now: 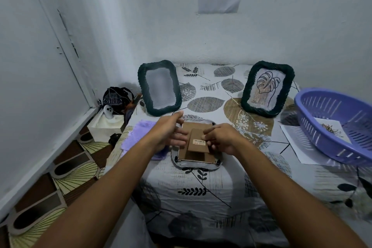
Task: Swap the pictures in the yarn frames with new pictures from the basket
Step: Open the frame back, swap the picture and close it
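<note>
A yarn frame [196,165] lies face down on the table in front of me, its brown cardboard back and stand [198,143] facing up. My left hand [171,133] hovers over its left edge with fingers spread and relaxed. My right hand [220,139] pinches the right side of the cardboard stand. Two dark green yarn frames stand at the back: the left one [160,88] shows a blank grey picture, the right one [267,88] a leaf line drawing. A purple basket [330,127] at the right holds a picture [332,130].
A sheet of paper [296,145] lies under the basket. A lilac cloth [138,137] lies left of the face-down frame. Off the table's left side are a white box [104,125] and a dark bag [116,97]. Walls close in behind and left.
</note>
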